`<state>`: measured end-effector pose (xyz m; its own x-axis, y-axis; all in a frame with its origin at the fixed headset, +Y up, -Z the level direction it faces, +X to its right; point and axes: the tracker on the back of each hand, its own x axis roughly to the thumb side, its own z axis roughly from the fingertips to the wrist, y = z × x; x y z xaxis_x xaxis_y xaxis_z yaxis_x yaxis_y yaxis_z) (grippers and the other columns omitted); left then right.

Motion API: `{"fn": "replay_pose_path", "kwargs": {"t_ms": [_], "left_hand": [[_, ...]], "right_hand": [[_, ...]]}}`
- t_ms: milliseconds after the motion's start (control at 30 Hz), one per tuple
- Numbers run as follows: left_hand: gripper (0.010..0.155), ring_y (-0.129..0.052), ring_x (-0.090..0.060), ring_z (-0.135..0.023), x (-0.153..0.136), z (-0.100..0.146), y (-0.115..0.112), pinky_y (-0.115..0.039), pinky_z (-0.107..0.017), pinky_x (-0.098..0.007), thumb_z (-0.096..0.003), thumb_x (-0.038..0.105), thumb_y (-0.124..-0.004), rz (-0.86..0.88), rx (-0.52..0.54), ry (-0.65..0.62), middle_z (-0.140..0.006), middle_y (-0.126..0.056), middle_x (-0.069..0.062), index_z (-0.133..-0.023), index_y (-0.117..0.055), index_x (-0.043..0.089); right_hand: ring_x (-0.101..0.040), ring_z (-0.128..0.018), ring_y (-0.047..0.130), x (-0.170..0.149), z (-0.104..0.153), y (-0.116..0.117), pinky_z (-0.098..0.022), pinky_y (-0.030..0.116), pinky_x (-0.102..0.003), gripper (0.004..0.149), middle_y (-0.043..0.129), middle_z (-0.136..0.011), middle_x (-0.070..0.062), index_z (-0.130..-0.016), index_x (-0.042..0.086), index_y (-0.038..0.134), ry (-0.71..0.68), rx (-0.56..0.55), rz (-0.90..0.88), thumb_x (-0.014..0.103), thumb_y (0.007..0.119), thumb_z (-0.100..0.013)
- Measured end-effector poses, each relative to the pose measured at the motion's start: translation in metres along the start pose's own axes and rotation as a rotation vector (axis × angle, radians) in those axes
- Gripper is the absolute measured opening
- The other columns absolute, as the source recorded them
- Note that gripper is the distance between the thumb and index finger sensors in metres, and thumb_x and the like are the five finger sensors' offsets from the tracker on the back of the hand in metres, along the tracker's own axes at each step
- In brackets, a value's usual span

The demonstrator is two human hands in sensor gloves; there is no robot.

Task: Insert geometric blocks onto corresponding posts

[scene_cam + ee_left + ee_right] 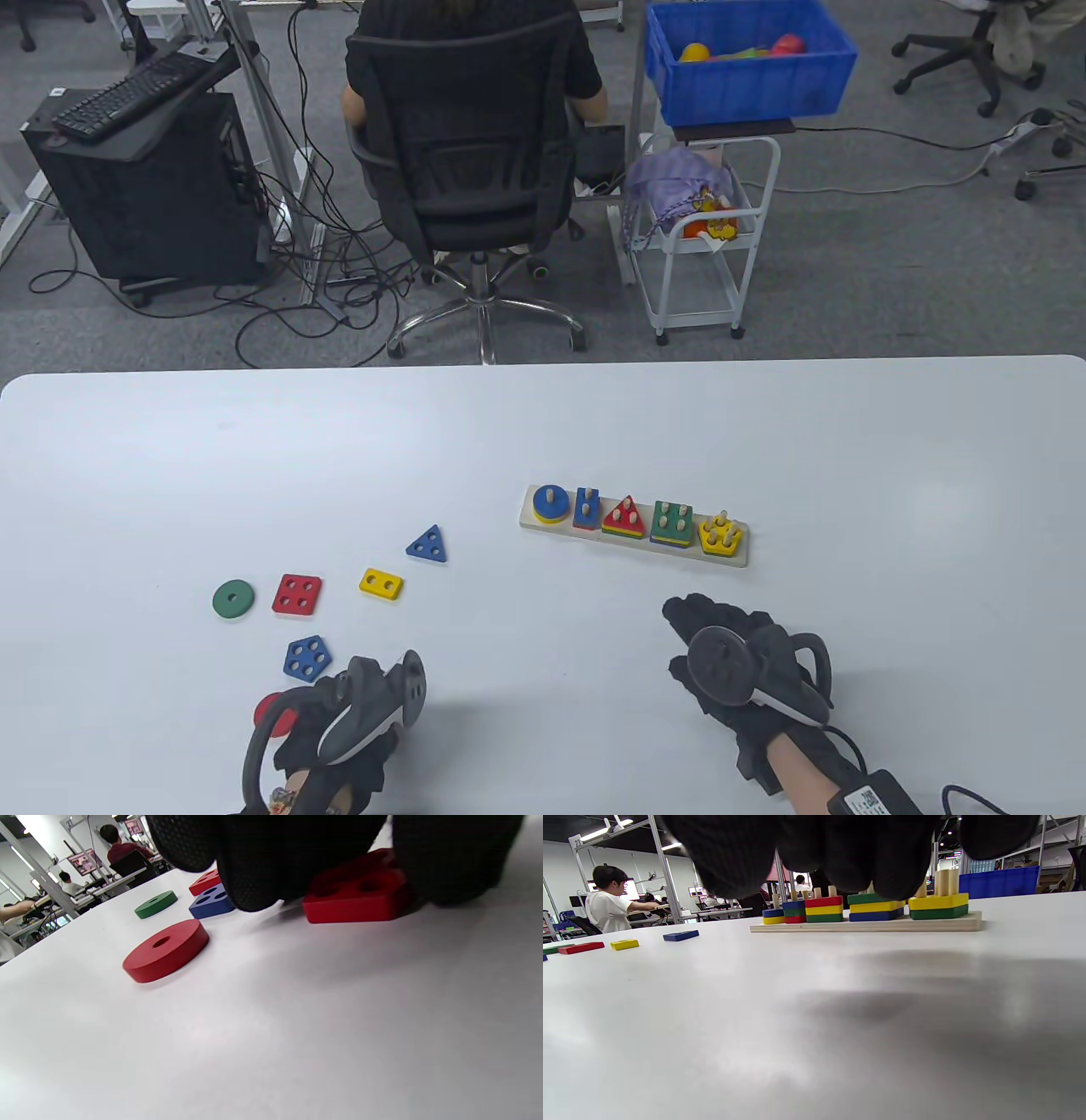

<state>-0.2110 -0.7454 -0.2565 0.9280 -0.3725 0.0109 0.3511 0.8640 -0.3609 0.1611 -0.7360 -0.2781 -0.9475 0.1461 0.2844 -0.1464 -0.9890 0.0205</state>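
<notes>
Near edge: left hand (339, 722) low on table (543, 424), fingers (263, 866) draped over red pentagon block (356, 895); actual grip cannot be told. Red ring (165, 950) just beside. Right hand (747, 671) palm down, holding nothing. Beyond: blue pentagon (307, 658), green ring (233, 599), red square (297, 593), yellow rectangle (381, 584), blue triangle (428, 544). Farthest: peg board (635, 526), partly stacked.

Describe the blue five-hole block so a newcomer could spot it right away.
Start at the white table and find the loose blocks scattered left of the wooden peg board. The blue pentagon block lies flat at the near end of that group, just ahead of the left hand. It is the only loose piece with five holes; the other blue one is a triangle.
</notes>
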Motion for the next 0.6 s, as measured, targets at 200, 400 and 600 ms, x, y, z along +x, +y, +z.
{"fn": "replay_pose_path", "kwargs": {"t_ms": [200,400,600], "left_hand": [[0.072,-0.091,-0.019,-0.091,0.004,0.002,-0.001,-0.072,-0.072,-0.046,-0.0399,0.057,-0.088,-0.005,0.056,-0.031,-0.106,-0.080,0.003,-0.104,-0.066,0.032],[0.071,-0.091,-0.017,-0.090,0.001,0.008,0.011,-0.072,-0.072,-0.046,-0.0387,0.062,-0.087,0.128,0.122,-0.127,-0.105,-0.082,0.007,-0.102,-0.068,0.036],[0.072,-0.092,-0.015,-0.088,0.003,0.010,0.032,-0.075,-0.070,-0.045,-0.0382,0.066,-0.087,0.482,0.184,-0.319,-0.104,-0.082,0.009,-0.102,-0.068,0.038]], "right_hand": [[-0.043,-0.091,0.077,0.002,0.002,-0.005,-0.062,0.061,-0.071,0.062,0.069,-0.105,-0.015,-0.103,0.019,0.060,-0.004,-0.018,-0.004,0.041,0.079,-0.048],[-0.042,-0.090,0.078,0.012,0.003,-0.009,-0.062,0.062,-0.070,0.062,0.069,-0.104,-0.016,-0.103,0.019,0.061,-0.033,-0.038,-0.011,0.041,0.078,-0.048],[-0.043,-0.091,0.077,0.045,0.005,-0.013,-0.062,0.062,-0.070,0.064,0.068,-0.105,-0.016,-0.104,0.018,0.058,-0.147,-0.065,-0.033,0.043,0.078,-0.048]]}}
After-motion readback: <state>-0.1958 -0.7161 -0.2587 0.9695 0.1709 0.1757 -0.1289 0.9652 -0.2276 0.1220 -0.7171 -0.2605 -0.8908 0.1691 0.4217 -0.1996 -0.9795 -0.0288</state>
